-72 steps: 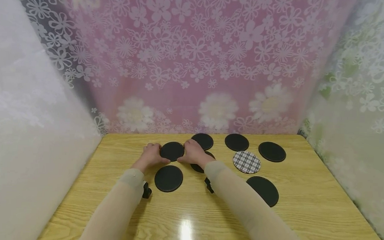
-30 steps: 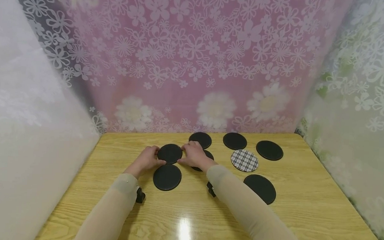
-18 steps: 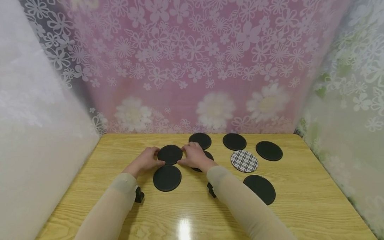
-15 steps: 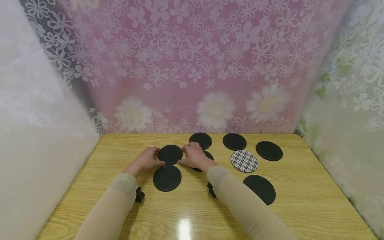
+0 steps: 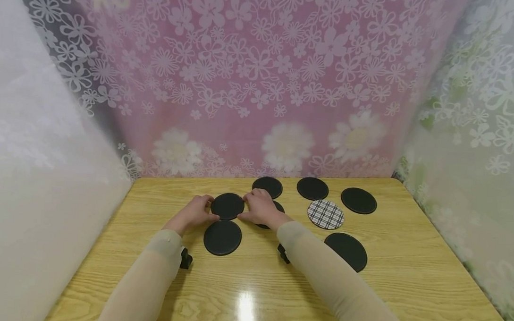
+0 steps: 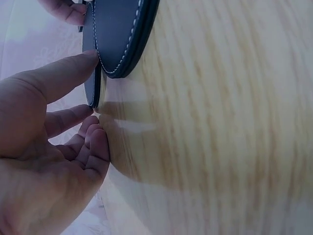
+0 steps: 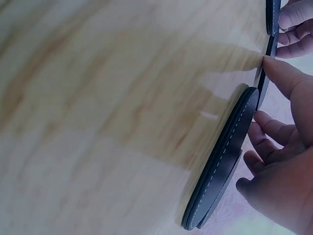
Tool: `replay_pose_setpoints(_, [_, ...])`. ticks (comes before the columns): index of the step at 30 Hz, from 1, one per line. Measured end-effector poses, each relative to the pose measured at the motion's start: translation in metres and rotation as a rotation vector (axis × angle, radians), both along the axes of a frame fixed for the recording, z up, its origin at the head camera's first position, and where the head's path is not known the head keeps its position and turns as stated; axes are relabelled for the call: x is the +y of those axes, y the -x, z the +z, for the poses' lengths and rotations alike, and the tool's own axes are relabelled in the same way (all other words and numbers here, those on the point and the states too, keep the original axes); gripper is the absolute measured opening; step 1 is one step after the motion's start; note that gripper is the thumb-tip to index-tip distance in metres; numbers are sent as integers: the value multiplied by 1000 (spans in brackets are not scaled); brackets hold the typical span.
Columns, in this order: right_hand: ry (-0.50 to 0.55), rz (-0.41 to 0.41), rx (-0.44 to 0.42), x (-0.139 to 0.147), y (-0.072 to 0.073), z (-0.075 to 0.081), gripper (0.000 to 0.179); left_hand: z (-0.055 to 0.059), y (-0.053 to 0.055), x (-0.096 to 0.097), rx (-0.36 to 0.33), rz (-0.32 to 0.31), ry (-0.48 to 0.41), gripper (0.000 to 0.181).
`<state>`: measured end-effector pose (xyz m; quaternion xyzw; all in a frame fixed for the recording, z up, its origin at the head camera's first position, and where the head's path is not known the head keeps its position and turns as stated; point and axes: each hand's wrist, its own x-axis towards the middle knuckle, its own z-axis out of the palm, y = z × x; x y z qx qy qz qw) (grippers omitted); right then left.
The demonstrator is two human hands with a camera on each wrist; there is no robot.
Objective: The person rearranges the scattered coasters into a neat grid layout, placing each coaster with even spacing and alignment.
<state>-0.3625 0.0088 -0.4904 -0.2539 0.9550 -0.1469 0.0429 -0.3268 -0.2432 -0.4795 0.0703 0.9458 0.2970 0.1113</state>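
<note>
A round black coaster (image 5: 227, 206) lies flat between my two hands. My left hand (image 5: 195, 211) holds its left side, forefinger at the far part of the rim and thumb at the near part. From the right, my right hand (image 5: 260, 209) holds the opposite rim between thumb and fingers. Another black coaster (image 5: 222, 237) sits just in front, its edge meeting or nearly meeting the held one; white stitching runs along its rim in the left wrist view. Partly hidden under my right hand is a third black coaster (image 5: 278, 208).
Behind my right hand lies a black coaster (image 5: 268, 186). Farther right are black coasters (image 5: 312, 188), one at the right (image 5: 359, 200), a plaid coaster (image 5: 325, 214), and a black coaster (image 5: 346, 251) partly behind my right sleeve. Patterned curtains (image 5: 259, 85) surround the wooden table (image 5: 218, 291).
Over the earlier frames the held coaster has slid toward me, closing the gap to the coaster in front. My left hand has shifted slightly left and nearer. Lately both hands stay almost still.
</note>
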Motion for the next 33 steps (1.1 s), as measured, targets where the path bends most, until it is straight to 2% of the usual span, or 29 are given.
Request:
replay_pose_setpoints(6, [19,12,-28,5,-1,-6,68,-1,-3,-4,-35,-22,-58,80])
replay_pose_setpoints(11, [79,-2,-25,17,-10,4,79,6,-12,-6,-41,-7,-99,87])
replay_pose_setpoints(14, [95,-27,-16,31,-17,14,84,10,-19,0,7,25,-72,85])
replay_pose_setpoints(19, [70,-64,-37,60,-24,23,94,15,-30,16,131,49,17,81])
replay_pose_setpoints(24, [56,-90,-68,85,-33,26,101,18,-37,37,208,6,72,83])
replay_pose_setpoints(28, [30,-79,-67,98,-38,23,103,15,-42,55,270,-35,110,86])
replay_pose_setpoints(33, [34,-56,-62,111,-44,15,100,9,-45,83,321,-53,103,90])
